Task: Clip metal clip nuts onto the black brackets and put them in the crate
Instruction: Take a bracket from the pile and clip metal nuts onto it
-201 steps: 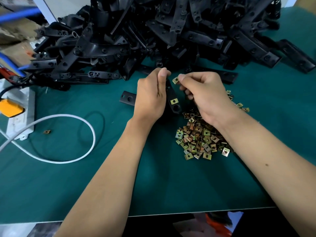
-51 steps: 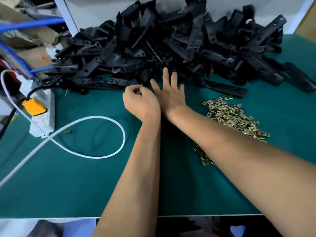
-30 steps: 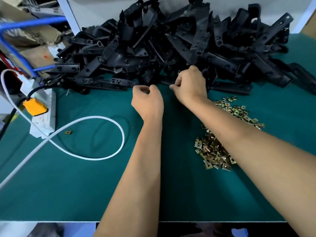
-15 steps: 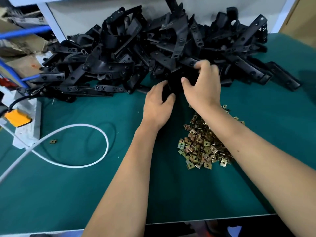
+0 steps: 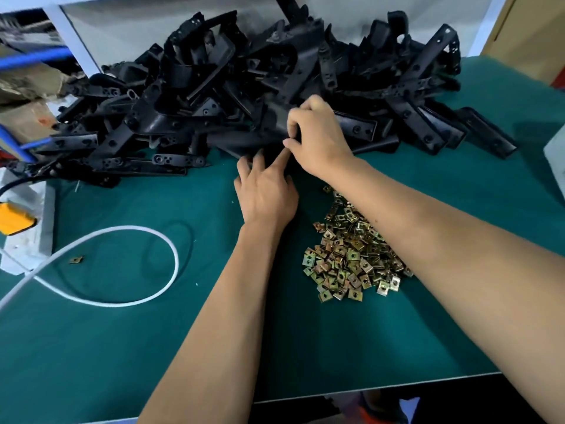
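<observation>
At the near edge of the brackets (image 5: 275,96) our right hand (image 5: 318,139) pinches one; our left hand (image 5: 266,191) touches it, fingers straight. Nuts (image 5: 348,255) lie near right.

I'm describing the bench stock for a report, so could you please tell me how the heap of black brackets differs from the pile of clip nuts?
The black brackets are long, dark, holed strips; the clip nuts are small brassy squares. The brackets are heaped high and tangled at the back of the table; the nuts lie in a low spread nearer the person. Both hands are at the brackets, neither at the nuts. Both piles rest loose on the green table.
</observation>
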`<state>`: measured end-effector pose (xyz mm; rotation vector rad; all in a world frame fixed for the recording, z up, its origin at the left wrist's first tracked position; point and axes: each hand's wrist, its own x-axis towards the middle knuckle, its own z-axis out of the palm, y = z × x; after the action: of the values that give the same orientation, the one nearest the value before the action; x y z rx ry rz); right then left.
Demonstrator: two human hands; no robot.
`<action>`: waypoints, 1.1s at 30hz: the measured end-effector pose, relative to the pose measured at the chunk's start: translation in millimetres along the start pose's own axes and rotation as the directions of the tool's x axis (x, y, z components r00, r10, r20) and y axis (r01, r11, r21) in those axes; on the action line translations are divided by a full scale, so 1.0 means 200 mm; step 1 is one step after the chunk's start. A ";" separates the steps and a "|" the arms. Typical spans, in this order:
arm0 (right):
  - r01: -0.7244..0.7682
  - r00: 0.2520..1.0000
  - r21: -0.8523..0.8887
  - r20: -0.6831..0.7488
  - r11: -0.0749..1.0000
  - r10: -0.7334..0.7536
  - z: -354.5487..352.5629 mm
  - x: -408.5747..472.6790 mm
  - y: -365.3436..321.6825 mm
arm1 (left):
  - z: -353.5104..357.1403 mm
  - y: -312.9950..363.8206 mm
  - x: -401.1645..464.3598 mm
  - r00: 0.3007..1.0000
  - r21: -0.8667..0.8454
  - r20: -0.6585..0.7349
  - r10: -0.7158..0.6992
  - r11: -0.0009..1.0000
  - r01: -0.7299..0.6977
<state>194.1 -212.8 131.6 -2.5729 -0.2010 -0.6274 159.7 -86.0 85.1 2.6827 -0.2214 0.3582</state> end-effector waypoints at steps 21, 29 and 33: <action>0.032 0.992 0.241 0.110 0.970 -0.060 -0.25 -0.38 0.16 | -0.05 0.11 -0.03 0.947 -0.982 0.105 -0.304 0.121 0.148; -0.086 0.966 -0.193 0.223 0.977 0.129 -0.22 -0.43 0.20 | -0.02 0.15 -0.06 0.936 -0.962 0.274 -0.222 -0.059 0.267; 0.012 0.960 -0.289 0.271 0.957 0.069 -0.16 -0.43 0.15 | 0.00 0.13 -0.04 0.925 -0.974 0.225 -0.305 -0.088 0.208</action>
<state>111.9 -256.4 104.3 -2.9384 -0.1741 -0.2962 146.6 -108.8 92.8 1.0745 0.0948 0.0475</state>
